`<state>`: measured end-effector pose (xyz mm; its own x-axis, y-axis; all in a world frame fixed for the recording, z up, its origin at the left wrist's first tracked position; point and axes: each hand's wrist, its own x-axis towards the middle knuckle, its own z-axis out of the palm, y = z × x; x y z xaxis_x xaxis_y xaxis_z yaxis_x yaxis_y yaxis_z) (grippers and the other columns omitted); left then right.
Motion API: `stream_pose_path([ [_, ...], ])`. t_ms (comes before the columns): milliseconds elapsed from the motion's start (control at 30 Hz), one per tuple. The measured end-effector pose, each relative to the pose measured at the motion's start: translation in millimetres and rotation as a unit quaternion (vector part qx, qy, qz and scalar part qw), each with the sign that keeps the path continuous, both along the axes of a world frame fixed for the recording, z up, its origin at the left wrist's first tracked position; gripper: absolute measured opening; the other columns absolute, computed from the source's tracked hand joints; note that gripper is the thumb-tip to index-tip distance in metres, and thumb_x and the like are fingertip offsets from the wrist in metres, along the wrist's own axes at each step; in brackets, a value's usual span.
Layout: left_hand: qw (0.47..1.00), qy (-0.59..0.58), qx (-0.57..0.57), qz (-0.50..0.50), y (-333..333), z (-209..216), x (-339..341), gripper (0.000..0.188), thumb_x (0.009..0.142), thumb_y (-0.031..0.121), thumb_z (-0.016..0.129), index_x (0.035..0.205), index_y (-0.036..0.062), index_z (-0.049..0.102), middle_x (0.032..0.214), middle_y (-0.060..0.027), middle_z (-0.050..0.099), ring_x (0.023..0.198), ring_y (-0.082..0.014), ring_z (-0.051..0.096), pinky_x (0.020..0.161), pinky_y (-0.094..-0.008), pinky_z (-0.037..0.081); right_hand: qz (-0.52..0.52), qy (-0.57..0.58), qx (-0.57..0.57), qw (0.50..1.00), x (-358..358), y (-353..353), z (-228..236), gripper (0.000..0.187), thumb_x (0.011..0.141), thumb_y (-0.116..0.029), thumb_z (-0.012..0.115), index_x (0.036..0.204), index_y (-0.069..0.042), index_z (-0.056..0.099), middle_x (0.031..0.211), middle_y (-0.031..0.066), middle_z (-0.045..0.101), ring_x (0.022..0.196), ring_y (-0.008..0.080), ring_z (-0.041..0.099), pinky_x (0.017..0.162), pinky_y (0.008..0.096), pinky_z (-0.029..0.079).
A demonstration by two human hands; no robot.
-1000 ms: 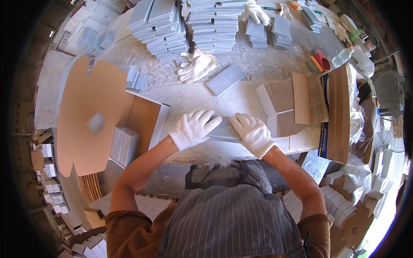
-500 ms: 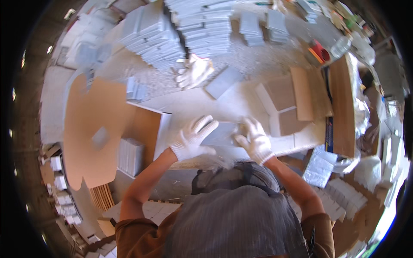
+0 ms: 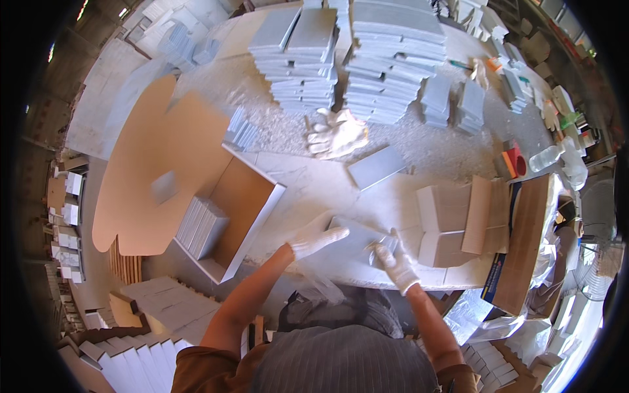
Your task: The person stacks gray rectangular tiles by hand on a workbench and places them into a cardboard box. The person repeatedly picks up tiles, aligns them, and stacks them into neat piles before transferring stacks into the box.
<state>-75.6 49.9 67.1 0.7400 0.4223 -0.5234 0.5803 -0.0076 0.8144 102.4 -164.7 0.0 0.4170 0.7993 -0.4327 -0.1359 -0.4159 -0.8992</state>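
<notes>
A flat grey tile [image 3: 350, 239] lies on the worktable in front of me, between my hands. My left hand [image 3: 318, 241], in a white knit glove, lies at its left side with fingers stretched out flat. At its right end is my right hand [image 3: 398, 265], gloved alike, its fingers bent around a small shiny piece [image 3: 377, 254] too blurred to name. Clear plastic film [image 3: 324, 287] hangs at the table's near edge, below the left hand. A second grey tile [image 3: 377, 166] lies farther back, beside a pair of white gloves [image 3: 337, 133].
An open cardboard box [image 3: 246, 216] on the left holds a row of grey tiles [image 3: 203, 227]. Behind it leans a large brown cardboard sheet [image 3: 147, 190]. Tall tile stacks [image 3: 393, 59] stand at the back. Folded cartons [image 3: 452, 219] and a red-orange tape dispenser [image 3: 514, 160] are at right.
The whole view has shifted. My left hand's spread fingers have come together and lie flat by the tile. My right hand's fingers have closed around the small shiny piece at the tile's end.
</notes>
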Motion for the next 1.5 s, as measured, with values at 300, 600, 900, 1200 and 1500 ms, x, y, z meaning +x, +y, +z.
stream_pose_path([
  [300,0.981,-0.084,0.031,0.174,-51.7,-26.0,-33.0,0.063,0.092,0.032,0.074,0.14,-0.0018,0.05,0.136,-0.0201,0.058,0.128,-0.03,0.055,0.11,-0.0409,0.042,0.189,-0.058,-0.053,0.979,21.3,29.2,49.0,0.109,0.09,-0.068,0.062,0.156,0.01,0.023,0.133,0.0303,0.061,0.128,0.0387,0.056,0.11,0.0422,0.041],
  [600,0.928,-0.006,-0.012,0.372,-123.6,-14.7,-89.5,0.08,0.093,0.043,0.071,0.153,0.0033,0.036,0.144,-0.0202,0.05,0.135,-0.0302,0.048,0.114,-0.0408,0.038,0.397,-0.127,-0.093,0.904,3.9,77.4,55.8,0.098,0.086,-0.062,0.066,0.161,-0.01,0.029,0.15,0.0322,0.044,0.139,0.0442,0.045,0.115,0.0458,0.037],
  [900,0.861,-0.124,-0.213,0.444,-144.8,-16.6,-95.8,0.11,0.091,0.055,0.07,0.163,0.0038,0.005,0.16,-0.0172,0.027,0.148,-0.028,0.03,0.121,-0.0421,0.029,0.462,-0.137,-0.101,0.87,4.0,95.9,71.7,0.096,0.087,-0.058,0.066,0.162,-0.012,0.027,0.158,0.0266,0.039,0.144,0.0417,0.042,0.117,0.0427,0.035],
  [1200,0.759,-0.159,-0.318,0.545,-130.6,2.8,-80.7,0.082,0.092,0.048,0.071,0.152,0.0068,0.033,0.137,-0.0104,0.051,0.122,-0.0192,0.049,0.096,-0.0364,0.045,0.522,0.001,-0.25,0.816,14.8,132.4,79.7,0.095,0.094,-0.059,0.06,0.165,-0.018,0.013,0.161,0.0214,0.035,0.147,0.0357,0.039,0.115,0.0422,0.039],
  [1500,0.804,-0.203,-0.321,0.457,-113.3,-10.8,-96.0,0.073,0.087,0.044,0.078,0.144,0.0125,0.044,0.129,-0.0077,0.056,0.118,-0.0177,0.053,0.095,-0.0358,0.048,0.435,0.196,-0.083,0.875,15.1,113.3,7.8,0.112,0.085,-0.039,0.077,0.164,-0.014,0.002,0.157,0.0257,0.037,0.144,0.0405,0.038,0.115,0.0448,0.039],
])
